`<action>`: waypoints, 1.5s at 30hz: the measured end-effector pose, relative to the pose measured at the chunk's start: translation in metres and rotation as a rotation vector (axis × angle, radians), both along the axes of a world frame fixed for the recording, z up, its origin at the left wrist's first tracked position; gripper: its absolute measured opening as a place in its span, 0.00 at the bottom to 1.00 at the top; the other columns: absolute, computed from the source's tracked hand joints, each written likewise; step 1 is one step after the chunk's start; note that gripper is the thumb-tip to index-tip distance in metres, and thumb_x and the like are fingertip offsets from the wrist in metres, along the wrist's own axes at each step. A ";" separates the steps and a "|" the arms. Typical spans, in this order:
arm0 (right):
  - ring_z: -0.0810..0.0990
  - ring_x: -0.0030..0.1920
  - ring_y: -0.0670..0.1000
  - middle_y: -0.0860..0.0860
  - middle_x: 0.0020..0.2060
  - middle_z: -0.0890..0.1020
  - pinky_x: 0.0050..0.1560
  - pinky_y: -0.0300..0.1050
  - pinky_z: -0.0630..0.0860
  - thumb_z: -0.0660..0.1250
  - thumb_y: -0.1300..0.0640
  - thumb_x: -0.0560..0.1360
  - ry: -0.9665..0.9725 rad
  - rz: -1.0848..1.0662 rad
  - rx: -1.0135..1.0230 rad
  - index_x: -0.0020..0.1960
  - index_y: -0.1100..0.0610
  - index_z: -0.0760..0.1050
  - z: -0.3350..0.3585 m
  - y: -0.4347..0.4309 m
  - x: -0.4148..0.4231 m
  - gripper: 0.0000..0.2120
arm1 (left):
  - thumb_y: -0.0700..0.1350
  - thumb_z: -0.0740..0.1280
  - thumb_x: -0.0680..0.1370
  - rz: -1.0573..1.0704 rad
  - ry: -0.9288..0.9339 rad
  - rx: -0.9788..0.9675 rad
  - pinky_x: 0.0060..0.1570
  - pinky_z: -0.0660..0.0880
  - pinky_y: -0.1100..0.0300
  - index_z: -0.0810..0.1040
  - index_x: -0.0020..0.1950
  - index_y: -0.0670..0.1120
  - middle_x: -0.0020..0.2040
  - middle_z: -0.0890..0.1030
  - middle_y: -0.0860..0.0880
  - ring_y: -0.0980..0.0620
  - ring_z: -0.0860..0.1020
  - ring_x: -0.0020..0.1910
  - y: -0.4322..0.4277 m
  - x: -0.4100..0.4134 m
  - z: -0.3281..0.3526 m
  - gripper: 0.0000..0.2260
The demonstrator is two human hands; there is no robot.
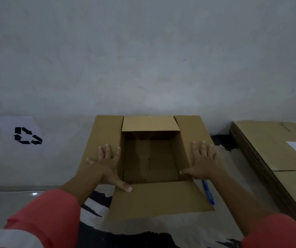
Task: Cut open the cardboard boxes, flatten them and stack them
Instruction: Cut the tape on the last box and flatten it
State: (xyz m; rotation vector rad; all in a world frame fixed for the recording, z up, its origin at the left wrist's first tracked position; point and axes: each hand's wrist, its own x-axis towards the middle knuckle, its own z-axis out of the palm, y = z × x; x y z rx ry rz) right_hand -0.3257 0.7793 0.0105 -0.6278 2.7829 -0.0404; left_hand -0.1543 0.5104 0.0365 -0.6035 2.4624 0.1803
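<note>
The open cardboard box [161,197] sits on the floor straight ahead of the person, its far side against the wall and all four flaps splayed outward. The hollow lies squarely between the two hands. The left hand [107,161] lies flat on the left flap [106,129] with its fingers spread, grasping nothing, and its thumb reaches onto the corner of the near flap. The right hand [203,161] mirrors it on the right flap [190,126], palm down and fingers straight, with the thumb at the inner edge of the opening. The two long flaps are the ones under the palms, so the box's long axis appears to run away from the person toward the wall. To collapse it, the walls would likely have to be pushed sideways rather than forward. The stack of flattened cardboard [268,145] lies to the right, well apart from the left hand and nearer the right, so the right hand looks better placed for the carry across. A blue tool [208,194] (pen or cutter, too small to tell) lies on the floor just beside the box's near right corner, under the right forearm. A sheet with a recycling symbol [27,136] is off to the left.
</note>
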 end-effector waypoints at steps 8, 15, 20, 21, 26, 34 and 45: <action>0.37 0.74 0.68 0.63 0.75 0.37 0.72 0.68 0.44 0.64 0.39 0.74 0.054 -0.048 0.012 0.77 0.53 0.33 -0.006 -0.011 0.002 0.49 | 0.68 0.68 0.70 0.082 -0.031 0.127 0.73 0.46 0.41 0.38 0.79 0.51 0.78 0.34 0.43 0.38 0.36 0.76 -0.018 -0.025 0.022 0.51; 0.37 0.76 0.60 0.56 0.77 0.40 0.73 0.62 0.41 0.51 0.29 0.74 0.043 -0.172 -0.196 0.78 0.47 0.42 -0.007 0.004 -0.004 0.41 | 0.66 0.61 0.76 -0.101 0.245 -0.154 0.72 0.56 0.42 0.59 0.77 0.55 0.77 0.56 0.44 0.41 0.56 0.75 -0.025 -0.074 0.031 0.33; 0.51 0.76 0.61 0.59 0.77 0.49 0.73 0.60 0.53 0.60 0.37 0.76 0.120 -0.530 -0.444 0.78 0.57 0.47 0.011 0.008 -0.016 0.41 | 0.64 0.59 0.78 -0.101 0.371 -0.030 0.72 0.54 0.40 0.44 0.80 0.54 0.80 0.48 0.46 0.42 0.52 0.77 -0.049 -0.101 0.016 0.37; 0.60 0.73 0.61 0.60 0.76 0.55 0.71 0.59 0.60 0.63 0.39 0.76 0.061 -0.537 -0.499 0.77 0.58 0.50 0.014 0.011 -0.021 0.40 | 0.63 0.61 0.78 -0.084 0.432 0.062 0.72 0.57 0.41 0.40 0.79 0.53 0.80 0.48 0.46 0.42 0.53 0.77 -0.054 -0.104 0.014 0.40; 0.77 0.58 0.57 0.56 0.61 0.77 0.55 0.49 0.72 0.68 0.48 0.75 0.057 -0.396 -0.512 0.70 0.56 0.66 0.043 0.026 -0.036 0.27 | 0.63 0.68 0.73 0.052 0.631 0.503 0.74 0.58 0.48 0.37 0.79 0.55 0.80 0.45 0.51 0.48 0.53 0.78 -0.062 -0.114 0.028 0.48; 0.77 0.57 0.57 0.55 0.60 0.79 0.53 0.47 0.72 0.66 0.54 0.77 0.341 -0.242 -0.546 0.70 0.54 0.68 0.126 0.028 -0.029 0.23 | 0.67 0.64 0.69 0.407 0.718 0.810 0.74 0.46 0.38 0.34 0.78 0.55 0.79 0.35 0.46 0.44 0.38 0.77 -0.045 -0.142 0.058 0.51; 0.76 0.32 0.49 0.53 0.32 0.76 0.36 0.44 0.75 0.66 0.61 0.75 0.025 0.126 -0.829 0.63 0.48 0.73 0.208 -0.041 0.051 0.18 | 0.79 0.70 0.51 0.637 0.847 1.376 0.64 0.64 0.34 0.53 0.79 0.52 0.77 0.61 0.44 0.37 0.65 0.72 -0.033 -0.166 0.098 0.63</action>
